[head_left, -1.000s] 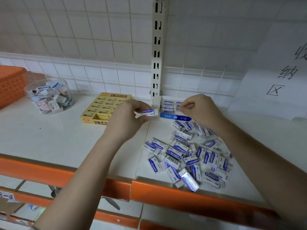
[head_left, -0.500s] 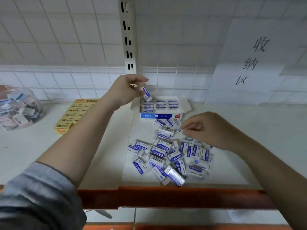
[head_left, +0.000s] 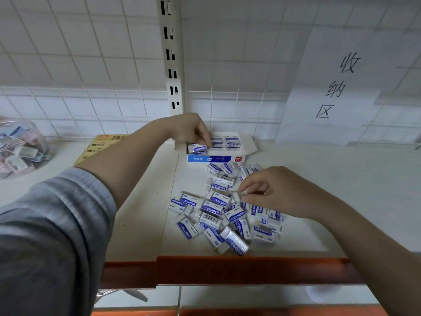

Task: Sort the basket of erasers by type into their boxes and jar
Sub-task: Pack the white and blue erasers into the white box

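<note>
A left hand (head_left: 190, 131) pinches an eraser (head_left: 197, 148) into the blue box (head_left: 215, 158) while the right hand (head_left: 276, 192), fingertips closed, picks at the loose pile (head_left: 218, 210); a crooked placement could jam the row.

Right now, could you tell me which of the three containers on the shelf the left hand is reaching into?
The open blue-and-white box: the left hand sets an eraser inside. The yellow box and clear jar sit untouched farther left.

Jar (head_left: 21, 148) cut by left edge; yellow box (head_left: 100, 145) half hidden behind left forearm (head_left: 127, 160).
</note>
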### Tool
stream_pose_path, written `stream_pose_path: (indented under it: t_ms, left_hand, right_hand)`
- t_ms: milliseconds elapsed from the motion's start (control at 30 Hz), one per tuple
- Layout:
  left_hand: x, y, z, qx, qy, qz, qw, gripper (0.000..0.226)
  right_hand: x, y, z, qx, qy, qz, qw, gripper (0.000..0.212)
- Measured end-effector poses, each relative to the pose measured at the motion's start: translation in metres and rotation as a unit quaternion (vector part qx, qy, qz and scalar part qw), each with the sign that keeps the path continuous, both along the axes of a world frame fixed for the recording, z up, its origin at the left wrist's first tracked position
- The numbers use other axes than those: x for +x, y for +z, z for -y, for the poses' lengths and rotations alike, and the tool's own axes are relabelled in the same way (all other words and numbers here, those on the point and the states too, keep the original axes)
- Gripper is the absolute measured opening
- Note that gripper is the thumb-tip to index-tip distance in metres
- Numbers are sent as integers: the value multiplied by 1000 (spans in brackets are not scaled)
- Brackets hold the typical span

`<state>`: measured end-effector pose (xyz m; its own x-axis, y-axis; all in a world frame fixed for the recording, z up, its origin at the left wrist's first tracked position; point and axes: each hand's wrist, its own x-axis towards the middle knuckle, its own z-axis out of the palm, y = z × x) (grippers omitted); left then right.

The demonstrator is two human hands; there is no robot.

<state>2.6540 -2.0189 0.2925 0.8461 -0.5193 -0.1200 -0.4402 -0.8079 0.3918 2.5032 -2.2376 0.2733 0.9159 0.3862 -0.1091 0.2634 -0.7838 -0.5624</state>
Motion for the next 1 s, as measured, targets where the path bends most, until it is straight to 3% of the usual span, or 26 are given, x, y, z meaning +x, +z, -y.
stream_pose_path:
  t_ms: [167,267,533,767,867,1000]
  left_hand:
    - [-3,-14,-5,-51,26,55,997,18]
    - [-8,-16,-10,-32,30,106,993,17]
    - [-20,-23,-11,24,67,135,988,21]
    - [-54,-21,-17,-90,101,140,981,15]
    - [-79,-23,-23,-130,114,131,976,14]
    - [-123,-28,-27,-207,154,102,961,14]
  right_hand:
    - [0,-5,0,3,-3,8,1000,13]
    - [0,-6,1,5,-8,17,1000,15]
    - [1,-7,-12,8,-14,-4,1000,41]
    - [6,-8,-17,-8,7,-23,1000,25]
    - [7,-6,-16,10,10,-22,1000,14]
    - [15,2,-10,52,-1,-1,999,14]
